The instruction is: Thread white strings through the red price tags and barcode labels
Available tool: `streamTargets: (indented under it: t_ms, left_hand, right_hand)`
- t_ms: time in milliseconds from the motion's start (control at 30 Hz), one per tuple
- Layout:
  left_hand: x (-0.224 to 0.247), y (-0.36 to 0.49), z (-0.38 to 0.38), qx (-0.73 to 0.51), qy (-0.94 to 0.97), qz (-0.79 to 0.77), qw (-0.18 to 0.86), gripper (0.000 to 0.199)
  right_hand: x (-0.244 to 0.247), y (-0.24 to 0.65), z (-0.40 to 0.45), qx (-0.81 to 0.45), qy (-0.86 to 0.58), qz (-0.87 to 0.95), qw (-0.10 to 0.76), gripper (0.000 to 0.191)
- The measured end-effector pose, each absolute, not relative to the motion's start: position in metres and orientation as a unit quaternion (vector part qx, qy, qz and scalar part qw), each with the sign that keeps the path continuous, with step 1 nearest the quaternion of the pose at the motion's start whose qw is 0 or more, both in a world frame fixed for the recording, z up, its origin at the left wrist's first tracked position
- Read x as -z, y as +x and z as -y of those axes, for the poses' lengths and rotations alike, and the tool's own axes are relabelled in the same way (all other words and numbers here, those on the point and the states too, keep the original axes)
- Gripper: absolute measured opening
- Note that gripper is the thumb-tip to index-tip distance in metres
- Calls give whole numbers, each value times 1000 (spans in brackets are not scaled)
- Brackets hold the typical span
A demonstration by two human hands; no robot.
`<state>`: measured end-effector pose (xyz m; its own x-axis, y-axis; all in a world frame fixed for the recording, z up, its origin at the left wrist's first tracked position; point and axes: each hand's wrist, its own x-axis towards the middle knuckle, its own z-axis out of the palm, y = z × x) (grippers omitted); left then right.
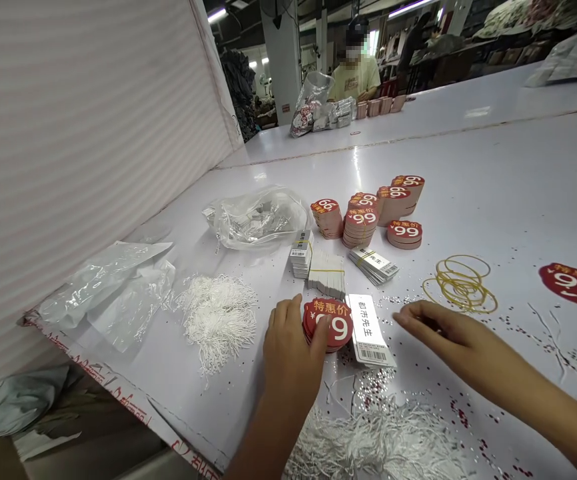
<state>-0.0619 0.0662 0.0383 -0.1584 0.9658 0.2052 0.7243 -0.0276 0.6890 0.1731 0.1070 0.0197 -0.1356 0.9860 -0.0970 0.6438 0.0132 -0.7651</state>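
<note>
My left hand is closed round the left side of a short stack of red round price tags, its thumb lying over the top one. Touching or very near that stack on the right is a pile of white hang tags with black lettering and a barcode. My right hand hovers just right of the white tags, apart from them. Its fingers are curled and its thumb and forefinger are close together; whatever may be between them is hidden. White tag strings lie in a heap below both hands.
Banded white tag bundles, red tag stacks and a plastic bag stand beyond. Yellow rubber bands lie right, another string heap and clear wrappers left. Sequins are scattered about. Another person is across the table.
</note>
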Motion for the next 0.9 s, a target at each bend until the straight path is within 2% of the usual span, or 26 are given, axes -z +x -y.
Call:
streamTargets:
  t_ms: [67,267,400,567,633,767,900]
  left_hand:
    - [-31,-60,-71,-335,638,-672,168,41]
    - [-16,-52,-69,-382,638,-665,70,28]
    - [-12,-50,-70,-427,614,-660,70,27]
    - [-15,-49,-69,-482,577,-652,93,27]
    - [-23,-49,-67,-522,548,-635,156,25]
    - [-47,-46,-54,-613,428,-537,390,29]
    - [-48,-32,-33,-583,352,-464,566,32]
  right_hand:
    - [-21,153,-117,-357,-608,669,236,53]
    - [-16,135,-130,-393,-585,674,222,53]
    - [-14,139,-132,-406,-573,678,218,55]
    - [-15,142,-127,-363,-611,668,222,60]
    - [-18,142,-125,-353,-620,659,237,62]
    - [-33,142,-111,-381,-596,648,283,61]
    - [-41,149,-71,-485,-525,625,314,54]
